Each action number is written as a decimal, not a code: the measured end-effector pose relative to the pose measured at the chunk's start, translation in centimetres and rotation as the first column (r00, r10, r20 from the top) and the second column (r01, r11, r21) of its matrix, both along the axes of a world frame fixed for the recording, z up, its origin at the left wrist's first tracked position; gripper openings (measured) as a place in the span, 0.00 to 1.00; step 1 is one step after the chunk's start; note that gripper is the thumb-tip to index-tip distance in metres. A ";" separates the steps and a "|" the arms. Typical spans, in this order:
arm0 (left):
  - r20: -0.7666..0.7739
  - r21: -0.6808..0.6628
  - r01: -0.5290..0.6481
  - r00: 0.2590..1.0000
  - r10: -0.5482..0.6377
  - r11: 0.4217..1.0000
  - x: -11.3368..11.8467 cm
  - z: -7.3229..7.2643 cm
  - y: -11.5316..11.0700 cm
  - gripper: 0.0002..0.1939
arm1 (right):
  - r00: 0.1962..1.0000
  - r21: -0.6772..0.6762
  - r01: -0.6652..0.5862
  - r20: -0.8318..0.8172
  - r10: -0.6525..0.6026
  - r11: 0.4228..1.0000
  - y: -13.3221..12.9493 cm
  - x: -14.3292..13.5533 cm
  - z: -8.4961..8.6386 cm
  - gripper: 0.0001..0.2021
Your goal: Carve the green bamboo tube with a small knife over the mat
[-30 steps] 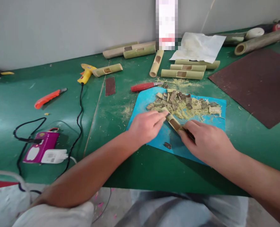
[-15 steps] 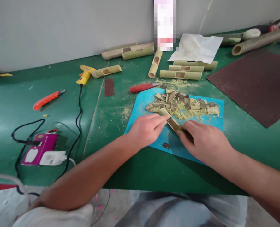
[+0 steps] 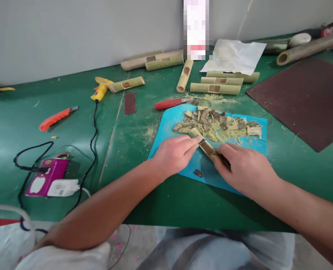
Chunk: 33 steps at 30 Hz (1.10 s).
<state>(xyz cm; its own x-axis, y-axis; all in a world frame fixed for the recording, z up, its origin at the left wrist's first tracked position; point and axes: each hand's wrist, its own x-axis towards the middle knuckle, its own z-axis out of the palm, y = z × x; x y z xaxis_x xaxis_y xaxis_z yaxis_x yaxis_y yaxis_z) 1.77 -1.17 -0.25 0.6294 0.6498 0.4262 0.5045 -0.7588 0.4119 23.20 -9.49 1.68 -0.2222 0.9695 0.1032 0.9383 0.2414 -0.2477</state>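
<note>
A short bamboo tube [image 3: 207,147] with a rectangular window cut in its side lies slantwise above a blue mat [image 3: 189,167]. My right hand [image 3: 238,161] is wrapped round its near end. At the window's upper end, my left hand [image 3: 177,153] pinches a small dark piece [image 3: 202,141], perhaps folded sandpaper, against the bamboo; the fingers hide most of it. Just beyond the tube, bamboo chips and shavings [image 3: 219,125] are heaped on the mat. A small dark scrap [image 3: 198,173] lies on the mat between my hands.
Beyond the mat lie a red-handled knife [image 3: 169,104] and several windowed bamboo tubes [image 3: 215,89]. To the left are a yellow glue gun [image 3: 100,92], an orange cutter [image 3: 56,119], a purple power strip [image 3: 49,176] and cords. A large brown sheet [image 3: 304,105] covers the right side.
</note>
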 end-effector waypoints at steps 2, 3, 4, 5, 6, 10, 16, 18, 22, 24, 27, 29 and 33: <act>-0.004 0.001 -0.016 1.000 0.016 1.000 0.0 0.1 -0.2 0.15 | 1.000 0.004 0.000 -0.004 0.000 1.000 0.0 0.0 0.0 0.16; 0.001 0.004 -0.029 1.000 0.029 1.000 0.0 0.1 -0.3 0.15 | 1.000 0.006 0.001 -0.004 -0.001 1.000 0.0 0.0 0.1 0.16; -0.003 0.007 -0.031 1.000 0.031 1.000 0.0 0.2 -0.5 0.15 | 1.000 0.008 0.001 -0.003 -0.001 1.000 0.0 0.1 0.1 0.15; -0.021 0.005 -0.013 1.000 0.013 1.000 0.1 0.2 -0.6 0.15 | 1.000 0.009 -0.002 -0.002 0.002 1.000 -0.1 0.1 0.1 0.15; -0.042 0.000 0.011 0.999 -0.011 1.000 0.1 0.2 -0.7 0.16 | 1.000 0.011 -0.005 0.000 0.005 1.000 -0.1 0.1 0.1 0.15; -0.009 0.031 -0.029 1.000 0.029 0.999 0.0 0.0 -0.7 0.15 | 1.000 0.026 -0.010 0.002 0.010 1.000 -0.1 0.1 -0.1 0.15; -0.015 0.022 0.005 1.000 -0.005 1.000 -0.2 -0.1 -0.2 0.15 | 1.000 0.043 -0.024 -0.004 0.025 0.999 0.0 0.1 -0.1 0.16; 0.013 0.034 -0.043 0.999 0.043 0.998 -0.2 0.0 0.1 0.14 | 1.000 0.046 -0.022 -0.004 0.022 0.999 0.0 0.2 0.0 0.16; -0.005 0.014 0.013 1.000 -0.013 1.000 -0.2 0.1 0.3 0.15 | 1.000 0.053 -0.023 -0.007 0.023 0.998 -0.1 0.2 -0.1 0.16; 0.016 0.000 -0.016 1.000 0.016 1.000 -0.1 0.1 0.1 0.14 | 1.000 0.048 -0.018 -0.010 0.019 0.999 -0.1 0.1 -0.1 0.16; -0.016 0.010 0.012 1.000 -0.011 1.000 0.0 0.0 -0.2 0.15 | 1.000 0.029 -0.012 -0.009 0.012 1.000 0.0 0.1 -0.1 0.16; -0.031 0.005 0.046 0.998 -0.046 0.999 0.0 0.0 -0.2 0.16 | 1.000 0.011 -0.012 -0.010 0.012 1.000 0.0 0.1 0.0 0.16; 0.030 -0.011 -0.037 0.999 0.037 0.999 -0.1 0.0 0.0 0.14 | 1.000 -0.001 -0.001 -0.010 0.001 1.000 0.0 0.0 0.2 0.16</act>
<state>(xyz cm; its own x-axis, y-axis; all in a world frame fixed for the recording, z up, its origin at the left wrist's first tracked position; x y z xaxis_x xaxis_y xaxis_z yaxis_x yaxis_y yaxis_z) 1.71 -1.18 -0.22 0.5918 0.6770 0.4375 0.5193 -0.7354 0.4354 23.23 -9.52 1.85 -0.2224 0.9693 0.1045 0.9356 0.2424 -0.2568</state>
